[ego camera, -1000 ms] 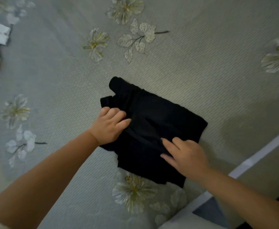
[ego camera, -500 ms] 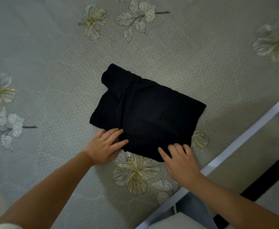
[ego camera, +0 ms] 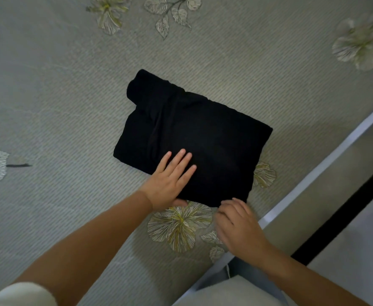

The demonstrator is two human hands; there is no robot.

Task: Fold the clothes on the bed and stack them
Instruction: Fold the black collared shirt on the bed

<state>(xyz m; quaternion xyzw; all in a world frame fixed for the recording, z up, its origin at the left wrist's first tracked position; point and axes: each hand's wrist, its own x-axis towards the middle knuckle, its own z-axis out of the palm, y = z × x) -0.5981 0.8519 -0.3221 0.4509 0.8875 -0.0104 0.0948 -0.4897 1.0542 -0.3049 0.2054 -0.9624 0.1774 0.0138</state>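
The black garment (ego camera: 192, 138) lies folded into a compact rectangle on the bed (ego camera: 48, 96), over its grey flowered cover, with a rolled or bunched end sticking out at its far left corner. The large embroidered flower (ego camera: 179, 226) sits just beside the garment's near edge, and the bed's pale side edge (ego camera: 313, 173) runs just beyond the garment's right corner.

The left hand (ego camera: 170, 182) lies flat on the near left part of the garment, fingers straight and slightly spread, pressing the cloth down. The right hand (ego camera: 238, 224) is at the garment's near right corner with fingers curled; whether they pinch the hem or only touch it cannot be told, since the fingertips are turned under.

The step in hand looks like smoothing and squaring the finished fold. To do it well, the flat palm should sweep outward from the garment's middle toward its edges, driving out trapped air and creases, while the other hand steadies the near corner so the layers do not slide. The bunched far corner likely wants tucking in, or the bundle will sit unevenly in a stack. Light, even pressure suits this soft, limp fabric.
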